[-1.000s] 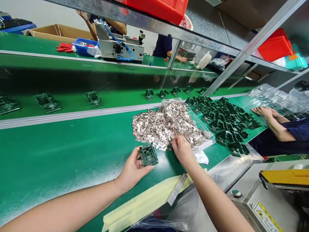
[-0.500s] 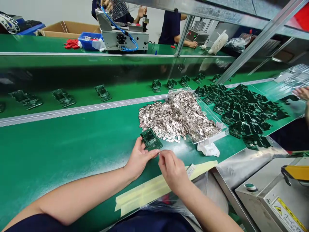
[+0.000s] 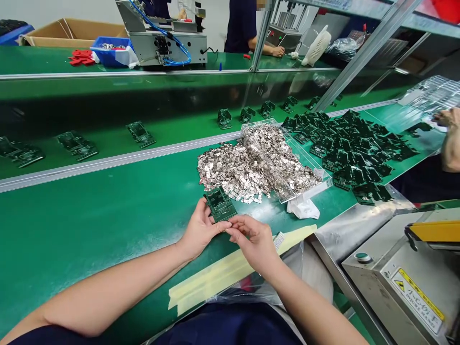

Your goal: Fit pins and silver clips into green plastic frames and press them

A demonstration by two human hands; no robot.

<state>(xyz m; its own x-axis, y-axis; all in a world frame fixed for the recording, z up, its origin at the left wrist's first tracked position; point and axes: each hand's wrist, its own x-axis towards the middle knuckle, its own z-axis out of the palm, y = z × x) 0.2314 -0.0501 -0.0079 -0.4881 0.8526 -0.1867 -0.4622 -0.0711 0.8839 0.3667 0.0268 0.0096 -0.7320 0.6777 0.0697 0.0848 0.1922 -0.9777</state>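
Observation:
My left hand (image 3: 198,234) holds a green circuit board (image 3: 220,205) by its left side and near edge, tilted above the table. At the board's near right corner, my right hand (image 3: 258,242) has thumb and fingertips pinched together, close to my left thumb. Whatever lies between those fingertips is too small or hidden to make out. Just beyond the board spreads a heap of small silvery metal pieces (image 3: 230,167). More of these pieces fill a clear plastic tray (image 3: 325,181) that lies against the heap.
A large pile of green circuit boards (image 3: 359,148) lies to the right. Single boards (image 3: 141,134) sit along the green belt (image 3: 172,129) behind a metal rail. Yellow tape (image 3: 215,275) edges the table. A metal machine (image 3: 391,268) stands at right, near a co-worker's arm (image 3: 451,143).
My right hand has turned and its fingers now meet the board's near edge. The board is tipped more toward me. The whole view has shifted slightly.

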